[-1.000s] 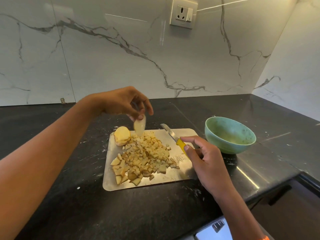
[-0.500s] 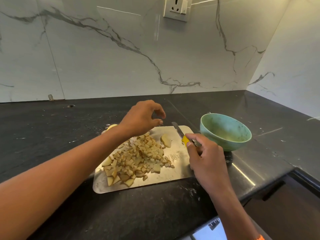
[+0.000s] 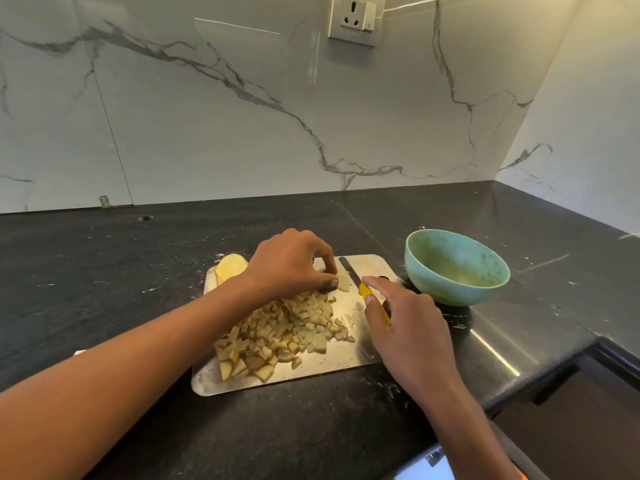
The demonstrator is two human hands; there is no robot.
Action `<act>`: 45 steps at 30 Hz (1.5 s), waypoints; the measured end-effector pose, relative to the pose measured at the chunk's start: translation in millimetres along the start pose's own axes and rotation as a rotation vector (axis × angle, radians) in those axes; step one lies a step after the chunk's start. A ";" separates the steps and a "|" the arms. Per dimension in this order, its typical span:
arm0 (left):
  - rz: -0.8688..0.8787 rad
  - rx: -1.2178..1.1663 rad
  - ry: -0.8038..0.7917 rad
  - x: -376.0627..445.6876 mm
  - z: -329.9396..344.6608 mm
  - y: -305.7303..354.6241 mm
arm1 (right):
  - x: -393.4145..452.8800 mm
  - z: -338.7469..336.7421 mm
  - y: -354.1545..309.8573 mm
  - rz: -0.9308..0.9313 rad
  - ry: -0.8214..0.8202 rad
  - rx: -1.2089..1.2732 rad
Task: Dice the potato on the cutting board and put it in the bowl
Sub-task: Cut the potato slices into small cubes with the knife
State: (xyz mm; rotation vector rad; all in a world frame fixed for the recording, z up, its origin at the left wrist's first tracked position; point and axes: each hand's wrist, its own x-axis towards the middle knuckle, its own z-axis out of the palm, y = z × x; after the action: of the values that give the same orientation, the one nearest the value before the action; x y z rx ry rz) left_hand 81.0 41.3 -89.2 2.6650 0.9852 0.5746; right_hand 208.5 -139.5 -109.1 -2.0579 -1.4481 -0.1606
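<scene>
A steel cutting board [image 3: 346, 362] lies on the black counter with a heap of diced potato [image 3: 287, 334] on it. My left hand [image 3: 291, 263] pinches a pale potato slice [image 3: 344, 281] flat on the board's far part. An uncut potato chunk [image 3: 230, 266] sits at the board's far left corner. My right hand [image 3: 405, 327] grips the yellow handle of a knife [image 3: 349, 270], whose blade lies just right of the slice. The green bowl [image 3: 457, 268] stands right of the board and holds no potato.
The black stone counter [image 3: 104, 271] runs to a marble wall behind, with a wall socket [image 3: 353, 19] above. The counter's front edge [image 3: 540, 372] drops off at lower right beside the bowl. White specks dot the counter.
My left hand lowered the potato slice from the air onto the board and now holds it down. My right hand kept its grip on the knife, blade close to the slice.
</scene>
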 end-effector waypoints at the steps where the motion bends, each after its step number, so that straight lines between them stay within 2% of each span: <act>1: 0.007 0.020 0.010 -0.8 0.8 0.1 | 0.0 0.3 -1.4 -0.005 -0.007 -0.017; 6: 0.056 0.094 0.031 -3.4 1.8 3.7 | -0.8 -2.2 -6.4 -0.030 -0.052 -0.087; 21: 0.028 0.123 0.089 -8.2 4.1 10.8 | -5.5 -4.1 -14.5 -0.073 -0.095 -0.129; 34: 0.013 0.170 0.113 -16.1 2.3 13.1 | -62.4 -24.2 -0.4 -0.064 -0.036 -0.069; 39: -0.005 0.107 0.128 -16.1 5.1 11.3 | -41.4 -15.1 -7.0 -0.037 0.088 -0.023; 45: -0.016 0.097 0.159 -13.9 5.7 9.6 | 3.5 0.1 -16.9 -0.076 0.002 -0.103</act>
State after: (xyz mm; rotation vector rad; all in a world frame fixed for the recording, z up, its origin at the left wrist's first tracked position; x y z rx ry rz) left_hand 79.3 24.4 -94.7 2.7264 1.1031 0.7644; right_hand 194.8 -132.9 -100.9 -2.0842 -1.5468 -0.2726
